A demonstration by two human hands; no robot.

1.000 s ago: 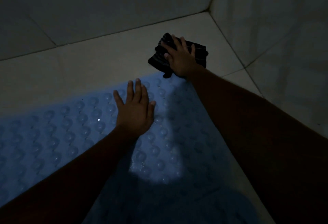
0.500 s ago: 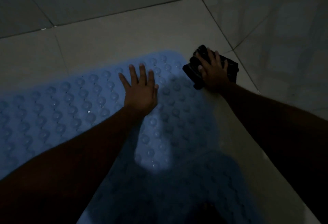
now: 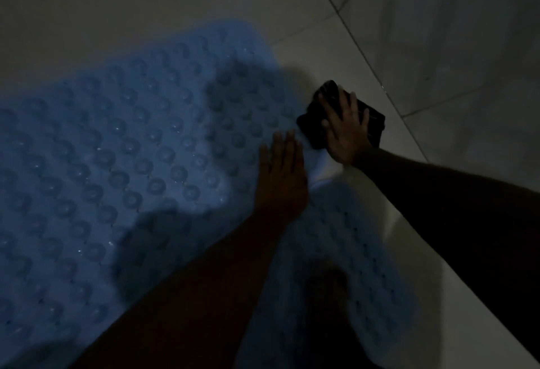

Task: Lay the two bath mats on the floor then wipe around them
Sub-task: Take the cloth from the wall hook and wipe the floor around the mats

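Blue bath mat (image 3: pixel 117 164) is laid flat, steadied by the flat, empty left hand (image 3: pixel 282 176). Dark cloth (image 3: pixel 342 114) is pressed under the spread right hand (image 3: pixel 346 132) beside the mat's edge; wiping is judged unfinished.

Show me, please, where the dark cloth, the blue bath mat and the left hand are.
dark cloth (image 3: pixel 371 123): head view, its right edge.
blue bath mat (image 3: pixel 122 158): head view, bumpy middle.
left hand (image 3: pixel 282 177): head view, back of hand.

Two blue bath mats (image 3: pixel 117 164) (image 3: pixel 350 252) (edges meeting), one dark cloth (image 3: pixel 371 123), two hands (image 3: pixel 282 176) (image 3: pixel 346 132).
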